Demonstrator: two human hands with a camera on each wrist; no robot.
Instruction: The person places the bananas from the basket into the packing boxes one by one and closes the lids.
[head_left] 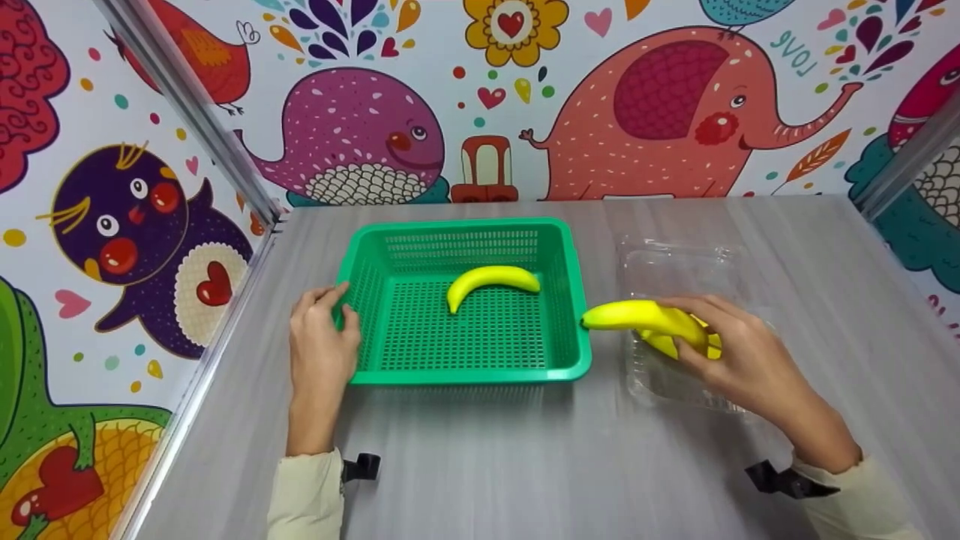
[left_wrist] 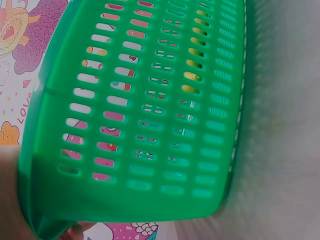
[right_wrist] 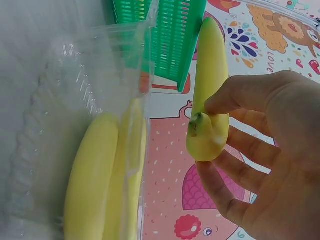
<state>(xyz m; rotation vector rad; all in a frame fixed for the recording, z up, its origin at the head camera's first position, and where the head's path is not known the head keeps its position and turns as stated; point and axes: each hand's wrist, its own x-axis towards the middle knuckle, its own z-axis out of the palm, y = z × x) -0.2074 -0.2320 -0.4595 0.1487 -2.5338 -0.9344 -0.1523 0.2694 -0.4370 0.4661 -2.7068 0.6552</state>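
Right hand [head_left: 750, 356], reaching in from lower right: thumb and fingers pinch a yellow banana [head_left: 637, 315] near one end, above the clear container [head_left: 679, 271], its tip toward the green basket [head_left: 465, 377] | Left hand [head_left: 322, 341], forearm pointing forward: fingers hooked on the basket's left rim | Container: more bananas [right_wrist: 92, 180] | Basket: another banana [head_left: 495, 277] on its floor | Behind: cartoon-printed wall [head_left: 675, 90]

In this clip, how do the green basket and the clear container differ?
Colour: the green basket is solid green, while the clear container is colourless and see-through.
Walls: the basket's sides are pierced with rows of slots; the container's show no such slots.
Contents: the basket holds a single banana, the container at least two bananas.
Shared: both stand on the tabletop and hold yellow bananas.
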